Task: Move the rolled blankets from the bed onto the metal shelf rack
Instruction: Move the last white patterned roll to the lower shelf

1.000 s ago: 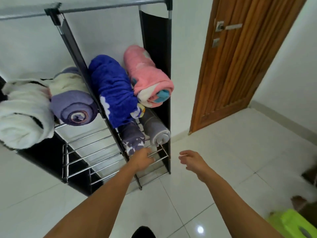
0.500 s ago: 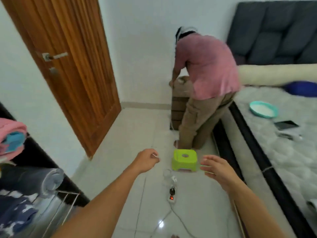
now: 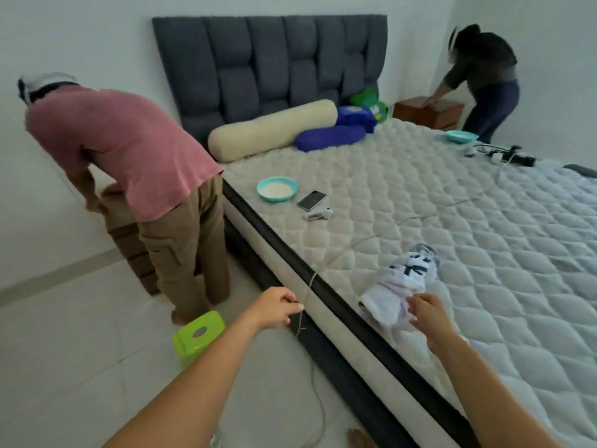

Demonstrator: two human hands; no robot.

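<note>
A white rolled blanket with black stripes (image 3: 400, 286) lies near the front edge of the quilted bed (image 3: 484, 237). My right hand (image 3: 428, 313) hovers at the blanket's near end, fingers spread and just touching the cloth, holding nothing. Over the floor beside the bed frame, my left hand (image 3: 277, 307) hangs with its fingers loosely curled and nothing in it. The metal shelf rack is out of sight.
A person in a pink shirt (image 3: 129, 150) bends over by the left wall. Another person (image 3: 481, 72) leans over a wooden nightstand (image 3: 429, 111). A green stool (image 3: 198, 333) and a cable (image 3: 318, 402) are on the floor. Bowls (image 3: 277, 189), a phone (image 3: 311, 200) and bolsters (image 3: 271, 129) lie on the bed.
My view has swung from the shelf rack past the door to the bed. Both hands came along empty, and the right one has reached the striped blanket.
</note>
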